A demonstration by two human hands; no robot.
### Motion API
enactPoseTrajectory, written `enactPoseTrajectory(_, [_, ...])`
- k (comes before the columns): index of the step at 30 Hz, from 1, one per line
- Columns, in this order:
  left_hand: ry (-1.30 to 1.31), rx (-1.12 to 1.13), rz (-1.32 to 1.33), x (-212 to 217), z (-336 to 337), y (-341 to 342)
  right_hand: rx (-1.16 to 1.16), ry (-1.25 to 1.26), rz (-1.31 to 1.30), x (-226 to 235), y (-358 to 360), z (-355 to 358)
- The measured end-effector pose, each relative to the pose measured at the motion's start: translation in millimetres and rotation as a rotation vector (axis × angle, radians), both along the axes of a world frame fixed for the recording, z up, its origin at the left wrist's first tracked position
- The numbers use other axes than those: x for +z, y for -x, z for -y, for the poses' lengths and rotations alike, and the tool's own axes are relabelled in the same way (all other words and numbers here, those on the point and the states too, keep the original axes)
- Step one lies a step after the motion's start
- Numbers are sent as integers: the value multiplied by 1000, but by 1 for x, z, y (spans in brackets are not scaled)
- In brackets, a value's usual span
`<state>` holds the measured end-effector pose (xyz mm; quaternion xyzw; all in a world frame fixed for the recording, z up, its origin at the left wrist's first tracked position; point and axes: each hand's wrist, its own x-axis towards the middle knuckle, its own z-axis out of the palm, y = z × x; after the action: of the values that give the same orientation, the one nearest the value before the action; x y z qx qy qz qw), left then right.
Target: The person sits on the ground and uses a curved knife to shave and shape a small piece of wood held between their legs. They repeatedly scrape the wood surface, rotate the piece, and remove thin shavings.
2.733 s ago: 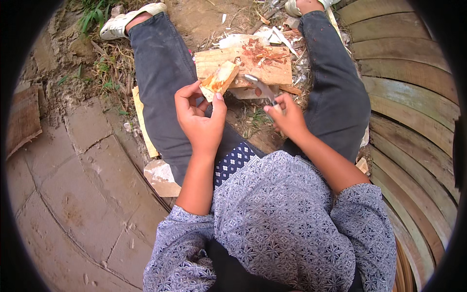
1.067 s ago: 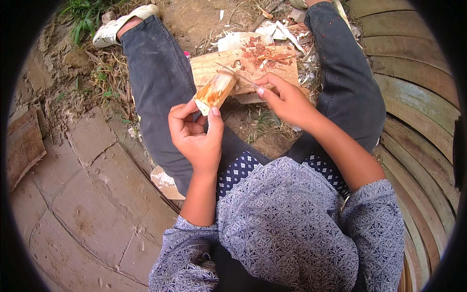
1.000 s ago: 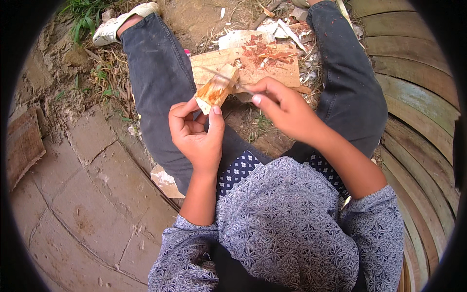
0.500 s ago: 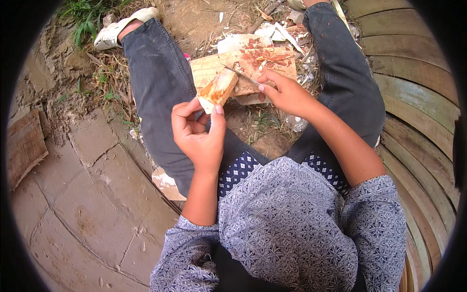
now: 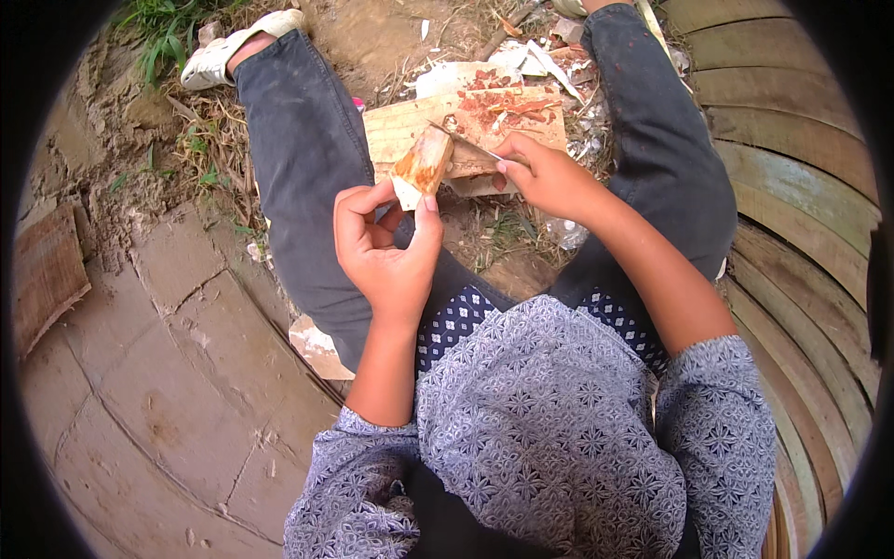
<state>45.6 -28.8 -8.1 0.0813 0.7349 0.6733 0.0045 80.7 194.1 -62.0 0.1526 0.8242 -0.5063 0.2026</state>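
Between the thumb and fingers of my left hand (image 5: pixel 389 247) is a pale block with orange-brown patches (image 5: pixel 424 170), perhaps wood. I hold it at its near white end, tilted away from me. My right hand (image 5: pixel 545 175) grips a knife (image 5: pixel 470 146) whose thin blade points to the left. The blade lies across the far end of the block, at or very near its surface; actual contact I cannot tell. Its handle is mostly hidden in my fingers. Below both, a wooden board (image 5: pixel 400 126) rests on the ground between my legs, with reddish-brown shavings (image 5: pixel 498 104) scattered over its far right part.
White scraps (image 5: pixel 535 63) and other litter lie beyond the board. Curved wooden slats (image 5: pixel 782 135) run along my right side. To the left are muddy paving slabs (image 5: pixel 158 373) and a loose brown plank (image 5: pixel 48 275). Grass (image 5: pixel 168 33) grows at the far left.
My left hand has moved slightly right, and the block now stands a little more upright. The knife stays across its far end, its tip a touch higher.
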Motion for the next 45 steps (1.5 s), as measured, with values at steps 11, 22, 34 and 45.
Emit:
enactPoseTrajectory(11, [-189, 97, 327, -10, 19, 47, -394, 451, 33, 29, -32, 2])
enactPoseTrajectory(22, [268, -272, 215, -35, -31, 18, -687, 624, -53, 28, -28, 45])
enactPoseTrajectory(34, [-62, -29, 239, -8, 6, 14, -260, 277, -123, 56, -42, 25])
enactPoseTrajectory(45, [-3, -133, -66, -34, -31, 26, -374, 855, 0, 39, -51, 55])
